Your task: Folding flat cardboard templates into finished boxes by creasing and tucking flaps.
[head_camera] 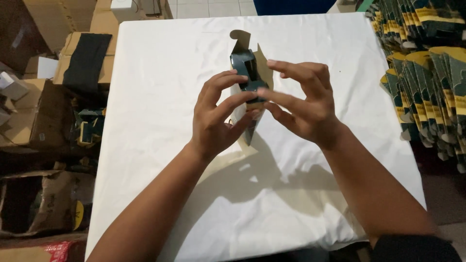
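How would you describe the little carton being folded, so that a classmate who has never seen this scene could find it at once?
Start at the table with the white cloth. Above its middle, the left hand and right hand hold a small dark green carton with plain brown open flaps. Unlike the flat green-and-yellow blanks stacked at the right edge, it is opened up.

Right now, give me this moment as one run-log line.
left hand: holding small carton | right hand: pinching its flap | carton: raised over white-covered table, top flap open | flat carton stacks: right of table

left hand [213, 121] + right hand [303, 104] | grip small carton [248, 73] | above white-covered table [145, 97]
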